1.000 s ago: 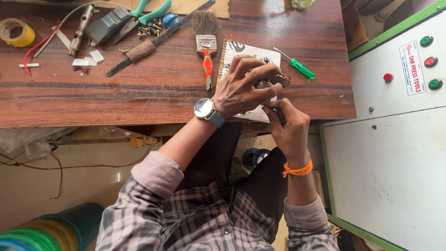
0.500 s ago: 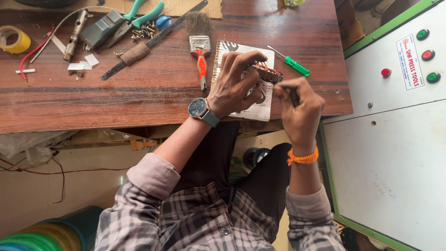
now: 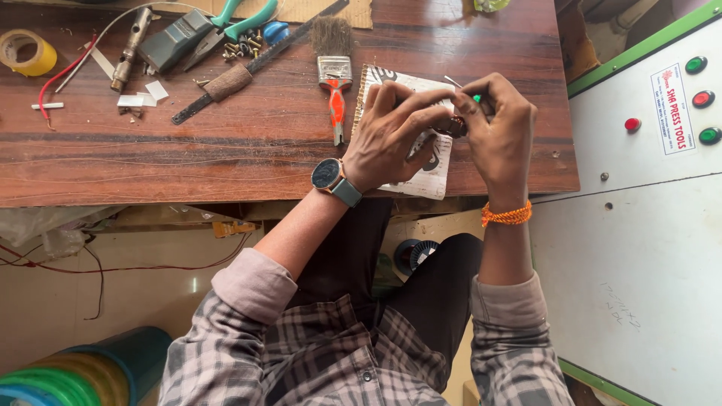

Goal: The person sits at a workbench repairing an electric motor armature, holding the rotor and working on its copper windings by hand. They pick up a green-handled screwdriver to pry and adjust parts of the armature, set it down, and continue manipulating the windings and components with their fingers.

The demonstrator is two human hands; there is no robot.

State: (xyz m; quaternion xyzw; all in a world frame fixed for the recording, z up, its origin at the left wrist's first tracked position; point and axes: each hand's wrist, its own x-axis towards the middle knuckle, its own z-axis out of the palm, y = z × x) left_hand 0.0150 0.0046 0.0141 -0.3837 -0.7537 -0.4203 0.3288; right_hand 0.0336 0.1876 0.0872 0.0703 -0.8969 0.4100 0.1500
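My left hand (image 3: 391, 135), with a wristwatch on it, pinches a small dark brown part (image 3: 453, 126) over a white printed card (image 3: 432, 171) on the wooden table (image 3: 226, 154). Close against it, my right hand (image 3: 500, 131), with an orange thread round the wrist, grips a green-handled screwdriver (image 3: 475, 98). Its thin metal shaft sticks out to the upper left. The fingers hide most of both the part and the screwdriver.
An orange-handled brush (image 3: 333, 68) lies left of the card. Farther left are a long tool with a wrapped handle (image 3: 226, 81), green-handled pliers (image 3: 241, 16), loose screws and a yellow tape roll (image 3: 26, 53). A white cabinet with red and green buttons (image 3: 639, 188) stands at the right.
My right hand moved up onto the table and took hold of the green screwdriver that lay beside the card. Both hands have shifted farther over the card with the small part.
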